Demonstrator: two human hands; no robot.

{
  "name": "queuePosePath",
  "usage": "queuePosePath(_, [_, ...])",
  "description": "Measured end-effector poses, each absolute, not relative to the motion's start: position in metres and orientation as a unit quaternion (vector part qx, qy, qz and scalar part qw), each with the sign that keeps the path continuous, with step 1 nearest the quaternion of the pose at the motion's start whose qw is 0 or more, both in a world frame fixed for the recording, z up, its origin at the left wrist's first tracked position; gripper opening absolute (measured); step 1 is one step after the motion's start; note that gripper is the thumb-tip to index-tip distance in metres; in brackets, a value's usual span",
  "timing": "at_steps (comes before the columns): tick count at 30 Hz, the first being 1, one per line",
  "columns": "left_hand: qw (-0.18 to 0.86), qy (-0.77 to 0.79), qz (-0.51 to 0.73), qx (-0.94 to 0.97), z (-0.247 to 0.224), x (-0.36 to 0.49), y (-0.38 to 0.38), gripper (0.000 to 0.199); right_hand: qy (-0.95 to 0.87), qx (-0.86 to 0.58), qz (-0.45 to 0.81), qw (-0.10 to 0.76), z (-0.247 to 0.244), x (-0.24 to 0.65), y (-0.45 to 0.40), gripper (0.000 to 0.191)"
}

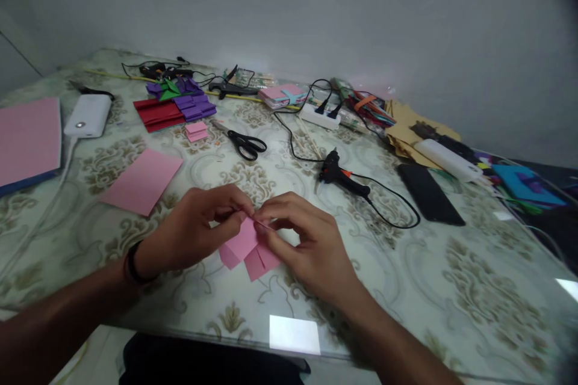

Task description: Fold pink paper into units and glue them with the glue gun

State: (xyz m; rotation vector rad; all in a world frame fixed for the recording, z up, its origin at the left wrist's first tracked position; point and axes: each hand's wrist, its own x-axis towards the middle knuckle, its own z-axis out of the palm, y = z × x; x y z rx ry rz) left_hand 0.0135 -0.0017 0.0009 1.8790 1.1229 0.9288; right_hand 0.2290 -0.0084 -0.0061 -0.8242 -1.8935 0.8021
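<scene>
Pink folded paper (244, 243) is held up near the front of the table between both hands. My left hand (196, 225) pinches its upper edge from the left, thumb and fingers together. From the right, my right hand (307, 237) grips the same edge, its fingertips nearly touching the left ones. Lower flaps of the paper hang or spread below the fingers. A flat pink sheet (142, 181) lies to the left of my left hand. Beyond the hands are black-handled scissors (246, 143) and a small folded pink piece (196, 131).
A black glue gun (343, 174) with a looping cord lies right of centre, beside a dark phone (428, 195). Behind are a white power strip (320, 115), red folded paper (158, 114) and purple folded paper (195, 106). A white power bank (89, 114) sits left.
</scene>
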Motion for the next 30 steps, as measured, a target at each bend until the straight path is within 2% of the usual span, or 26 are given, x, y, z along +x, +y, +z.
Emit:
queuePosePath(6, [0.36,0.455,0.419,0.699,0.006,0.013,-0.008,0.012,-0.782,-0.304,0.321,0.439,0.005,0.234,-0.012,0.022])
queuePosePath(12, [0.383,0.469,0.395,0.691,0.01,0.018,-0.006,0.007,-0.758,-0.347,0.341,0.435,0.002,0.229,-0.013,0.005])
queuePosePath(18, [0.436,0.437,0.384,0.686,0.005,0.019,-0.004,0.007,-0.672,-0.405,0.44,0.437,-0.005,0.225,-0.014,0.012])
queuePosePath(24, [0.495,0.43,0.372,0.657,0.001,0.018,-0.005,0.003,-0.666,-0.398,0.459,0.433,-0.009,0.224,-0.013,0.011])
queuePosePath(30, [0.454,0.449,0.406,0.654,0.004,0.018,-0.004,0.006,-0.657,-0.417,0.467,0.419,-0.01,0.221,-0.011,0.014])
